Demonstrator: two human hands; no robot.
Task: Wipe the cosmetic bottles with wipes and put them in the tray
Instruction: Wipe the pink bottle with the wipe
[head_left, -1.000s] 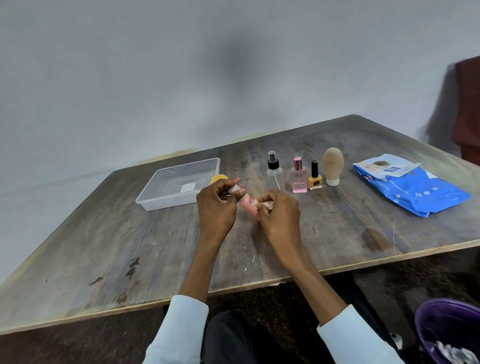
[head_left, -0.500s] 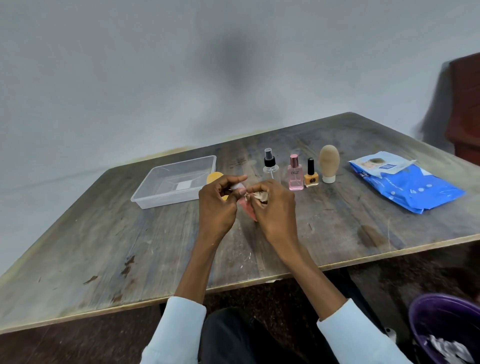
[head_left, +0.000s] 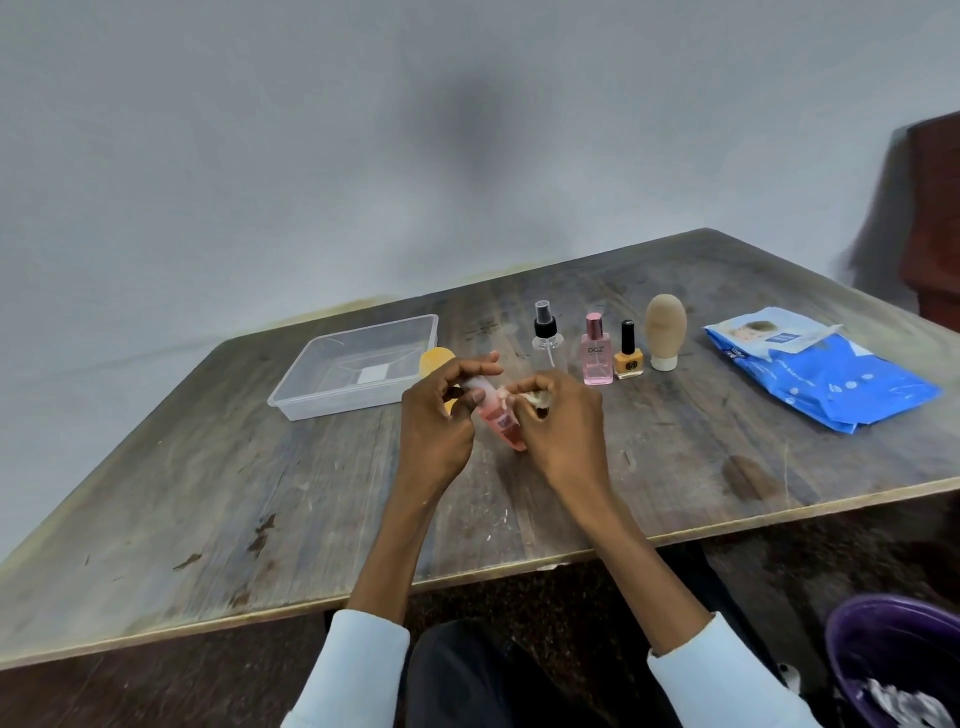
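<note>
Over the middle of the wooden table (head_left: 218, 499) the person's left hand (head_left: 434, 421) pinches the white-capped upper end of a pink tube (head_left: 498, 418), thumb and fingers curled round it, so that the tube slants down and to the right between the two hands. The right hand (head_left: 563, 431) has its fingers curled round a small crumpled wipe (head_left: 535, 399) and presses it against the tube's upper part (only a pale scrap of the wipe shows between the fingers). The tube's lower end hangs just above the tabletop; whether it touches cannot be told.

To the far left of the hands lies the clear plastic tray (head_left: 311, 395), with a white label showing through its floor. Just beside its right wall, partly hidden behind the left hand, stands an orange round object (head_left: 435, 359).

Beyond the right hand a row of bottles stands upright, from left to right: a clear spray bottle (head_left: 546, 338) with a black pump, a pink perfume bottle (head_left: 596, 358), a yellow nail polish bottle (head_left: 628, 356) with a black cap, and a tan egg-shaped bottle (head_left: 665, 330) resting on its white cap. Further right lies a blue wipes pack (head_left: 831, 384), flat, its flap lifted.

At the near right corner, below the table edge, a purple bin (head_left: 893, 654) holds crumpled white wipes.
</note>
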